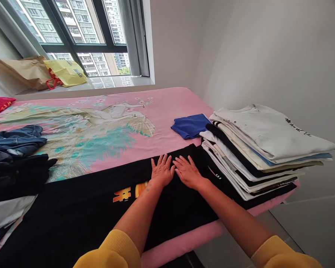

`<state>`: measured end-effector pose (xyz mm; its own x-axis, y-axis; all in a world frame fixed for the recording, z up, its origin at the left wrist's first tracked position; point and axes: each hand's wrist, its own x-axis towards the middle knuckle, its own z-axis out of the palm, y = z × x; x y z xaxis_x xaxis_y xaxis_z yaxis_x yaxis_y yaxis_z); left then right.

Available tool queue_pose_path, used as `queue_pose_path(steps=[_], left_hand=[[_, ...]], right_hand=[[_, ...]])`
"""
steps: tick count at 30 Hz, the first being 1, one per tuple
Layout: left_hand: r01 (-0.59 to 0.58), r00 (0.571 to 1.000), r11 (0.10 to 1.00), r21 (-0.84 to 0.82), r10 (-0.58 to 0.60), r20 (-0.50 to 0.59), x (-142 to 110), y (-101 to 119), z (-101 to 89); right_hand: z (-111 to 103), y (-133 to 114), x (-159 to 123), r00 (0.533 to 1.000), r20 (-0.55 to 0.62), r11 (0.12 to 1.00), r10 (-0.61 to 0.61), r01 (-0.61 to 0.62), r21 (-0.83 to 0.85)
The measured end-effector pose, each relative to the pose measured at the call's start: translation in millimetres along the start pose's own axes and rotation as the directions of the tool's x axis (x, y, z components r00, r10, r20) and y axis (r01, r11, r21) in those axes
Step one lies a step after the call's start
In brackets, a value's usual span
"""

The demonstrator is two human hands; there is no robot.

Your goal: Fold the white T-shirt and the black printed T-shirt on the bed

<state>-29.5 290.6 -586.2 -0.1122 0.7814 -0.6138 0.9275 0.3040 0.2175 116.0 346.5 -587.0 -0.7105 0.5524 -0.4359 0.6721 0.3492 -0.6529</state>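
A black garment [80, 216] with an orange and yellow print lies spread across the bed, its kind not fully clear. My left hand [162, 172] rests flat on its upper part, fingers spread. Close beside it, my right hand [187, 173] also lies palm down on the black cloth, fingers stretched out. Nothing is held in either hand. To the right of my hands rises a stack of folded clothes [257, 149], mostly white and black, with a white shirt on top. A folded blue garment [190, 125] lies just beyond my right hand.
Dark jeans and other clothes [18, 143] are heaped at the left. The pink patterned bedsheet [167, 102] reaches back to the window. On the sill lie a brown paper bag [24, 72] and a yellow bag [67, 72]. A wall [254, 56] bounds the right side.
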Motion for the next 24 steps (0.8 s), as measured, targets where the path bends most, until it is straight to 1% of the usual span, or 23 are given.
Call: queue_pose_path(steps=[1, 3, 4, 5, 6, 8, 10, 11, 12, 13, 15, 17, 18, 19, 20, 21, 22, 23, 24], left_hand=[[0.002, 1.0, 1.0, -0.004, -0.002, 0.023, 2.0, -0.2, -3.1], [0.008, 0.994, 1.0, -0.015, -0.006, 0.105, 5.2, -0.6, -12.6], [0.012, 0.989, 1.0, -0.02, -0.008, 0.151, 5.4, -1.2, -18.4], [0.012, 0.983, 1.0, -0.02, -0.009, 0.181, 3.9, -2.3, -24.3], [-0.002, 0.982, 1.0, -0.015, 0.005, 0.188, 0.6, -3.8, -29.7], [-0.086, 0.985, 0.996, 0.014, 0.083, 0.153, -11.4, -8.7, -37.1], [-0.18, 0.977, 0.982, 0.054, 0.173, 0.123, -26.2, -15.0, -39.1], [-0.208, 0.972, 0.976, 0.066, 0.199, 0.127, -32.5, -17.9, -38.6], [-0.216, 0.969, 0.974, 0.071, 0.204, 0.141, -37.1, -20.1, -37.8], [-0.208, 0.968, 0.976, 0.068, 0.196, 0.155, -40.0, -21.4, -37.2], [-0.18, 0.972, 0.983, 0.043, 0.171, 0.16, -42.5, -20.9, -38.4], [-0.125, 0.987, 0.992, -0.002, 0.125, 0.101, -48.4, -17.7, -44.0], [-0.092, 0.995, 0.995, -0.03, 0.093, 0.04, -56.0, -16.3, -48.2], [-0.064, 0.997, 0.996, -0.058, 0.062, -0.035, -68.2, -15.9, -53.0], [-0.044, 0.993, 0.996, -0.082, 0.035, -0.112, -85.5, -17.3, -57.9], [-0.031, 0.983, 0.995, -0.096, 0.013, -0.185, -108.0, -21.1, -62.5], [-0.025, 0.971, 0.995, -0.098, 0.0, -0.24, -135.3, -27.8, -66.6], [-0.002, 0.959, 0.997, -0.083, -0.022, -0.283, -166.6, -37.5, -69.9], [0.038, 0.947, 0.998, -0.058, -0.054, -0.316, -200.8, -50.4, -72.0]], right_hand=[[3.3, 7.0, -4.0, 0.996, 0.042, 0.996, 0.084, -0.083, -0.034], [2.3, 22.9, -10.5, 0.964, 0.071, 0.965, 0.258, -0.253, -0.072], [-2.1, 28.7, -14.4, 0.95, 0.06, 0.95, 0.306, -0.302, -0.075], [-8.6, 31.4, -19.7, 0.946, 0.033, 0.945, 0.324, -0.321, -0.071], [-16.0, 30.3, -27.2, 0.949, -0.014, 0.947, 0.316, -0.316, -0.062], [-29.5, 16.8, -49.9, 0.959, -0.139, 0.966, 0.248, -0.256, -0.039], [-33.3, -8.6, -82.8, 0.96, -0.236, 0.987, 0.149, -0.158, -0.018], [-29.4, -23.7, -102.1, 0.96, -0.259, 0.993, 0.109, -0.114, -0.005], [-21.2, -39.3, -122.4, 0.957, -0.278, 0.997, 0.079, -0.079, 0.012], [-8.6, -54.5, -143.1, 0.954, -0.296, 0.998, 0.058, -0.051, 0.032], [27.4, -80.9, -183.6, 0.959, -0.284, 0.998, 0.001, 0.018, 0.064], [69.3, -99.8, -219.9, 0.928, -0.34, 0.976, -0.152, 0.194, 0.094], [88.3, -106.1, -235.9, 0.912, -0.365, 0.959, -0.188, 0.251, 0.133], [103.7, -110.3, -250.4, 0.914, -0.369, 0.947, -0.166, 0.253, 0.2], [114.2, -112.5, -263.1, 0.921, -0.372, 0.934, -0.115, 0.228, 0.276], [119.1, -112.5, -273.7, 0.93, -0.368, 0.918, -0.02, 0.163, 0.361], [118.3, -110.2, -281.9, 0.931, -0.349, 0.889, 0.105, 0.069, 0.452], [112.3, -105.7, -287.1, 0.915, -0.324, 0.841, 0.24, -0.03, 0.54], [102.3, -99.1, -289.1, 0.877, -0.292, 0.767, 0.383, -0.126, 0.629]])
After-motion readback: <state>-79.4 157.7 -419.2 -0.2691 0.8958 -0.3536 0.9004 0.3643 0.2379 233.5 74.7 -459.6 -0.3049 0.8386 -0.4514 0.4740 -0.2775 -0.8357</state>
